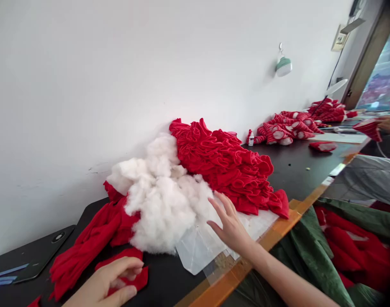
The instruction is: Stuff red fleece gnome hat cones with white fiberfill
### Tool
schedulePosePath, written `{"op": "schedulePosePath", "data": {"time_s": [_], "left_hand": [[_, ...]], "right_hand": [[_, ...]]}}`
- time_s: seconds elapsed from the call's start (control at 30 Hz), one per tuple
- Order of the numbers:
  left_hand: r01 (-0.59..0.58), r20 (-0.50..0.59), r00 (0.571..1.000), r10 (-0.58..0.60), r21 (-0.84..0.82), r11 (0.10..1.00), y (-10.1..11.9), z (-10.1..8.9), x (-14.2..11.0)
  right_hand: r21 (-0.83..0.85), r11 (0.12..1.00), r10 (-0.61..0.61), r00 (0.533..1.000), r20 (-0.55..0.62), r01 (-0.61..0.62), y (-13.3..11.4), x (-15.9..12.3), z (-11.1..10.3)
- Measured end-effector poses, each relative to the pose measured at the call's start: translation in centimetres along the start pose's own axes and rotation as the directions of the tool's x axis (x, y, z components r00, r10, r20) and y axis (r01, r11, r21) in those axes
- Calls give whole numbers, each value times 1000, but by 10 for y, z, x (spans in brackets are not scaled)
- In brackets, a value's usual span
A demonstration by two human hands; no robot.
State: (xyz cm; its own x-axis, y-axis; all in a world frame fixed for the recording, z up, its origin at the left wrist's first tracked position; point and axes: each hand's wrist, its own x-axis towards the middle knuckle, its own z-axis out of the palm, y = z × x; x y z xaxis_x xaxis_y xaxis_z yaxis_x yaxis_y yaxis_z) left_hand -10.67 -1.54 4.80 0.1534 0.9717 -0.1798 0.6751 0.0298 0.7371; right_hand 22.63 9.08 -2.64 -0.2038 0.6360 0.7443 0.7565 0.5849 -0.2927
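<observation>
Your left hand (100, 285) is clenched on a red fabric piece (131, 277) at the near left of the surface (297, 179), fingers curled over the cloth. Your right hand (231, 228) is released, fingers spread, above a stack of clear plastic sheets (198, 249) and just beside a mound of white fibre stuffing (159, 200). Contact with either cannot be confirmed from this view.

Risks: the sheets reach the orange-taped front edge (275, 232), so a careless push could slide them off onto the green cloth (310, 256) over your lap. The stuffing is loose and presses against a heap of ruffled red fabric (220, 166) banked against the white wall (86, 85). A wide sweep of the right hand could drag fibres into the heap or topple its folds. A long red cloth (86, 251) lies left of the stuffing, close to your left hand, and could snag if that hand swings out.

Room: the left is tight, with a dark tablet (31, 256) near the far-left edge. The open black stretch lies right of the heap, short of the stuffed red-and-white pieces (287, 130). A co-worker's hand (388, 124) works at the far right.
</observation>
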Motion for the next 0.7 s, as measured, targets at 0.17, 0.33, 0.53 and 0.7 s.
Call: {"op": "schedulePosePath", "data": {"time_s": [0.17, 0.33, 0.53, 0.7], "left_hand": [[-96, 139, 986, 89, 47, 994, 57, 45, -13], [-36, 238, 970, 49, -58, 998, 49, 78, -35], [180, 169, 975, -141, -243, 953, 31, 95, -33], [35, 201, 979, 23, -282, 959, 34, 105, -9]], "right_hand": [[-185, 982, 99, 947, 306, -43, 36, 41, 49], [-34, 999, 10, 836, 548, 10, 56, 26, 95], [30, 999, -51, 827, 560, 41, 59, 4, 66], [-30, 997, 78, 927, 368, -72, 52, 32, 38]]}}
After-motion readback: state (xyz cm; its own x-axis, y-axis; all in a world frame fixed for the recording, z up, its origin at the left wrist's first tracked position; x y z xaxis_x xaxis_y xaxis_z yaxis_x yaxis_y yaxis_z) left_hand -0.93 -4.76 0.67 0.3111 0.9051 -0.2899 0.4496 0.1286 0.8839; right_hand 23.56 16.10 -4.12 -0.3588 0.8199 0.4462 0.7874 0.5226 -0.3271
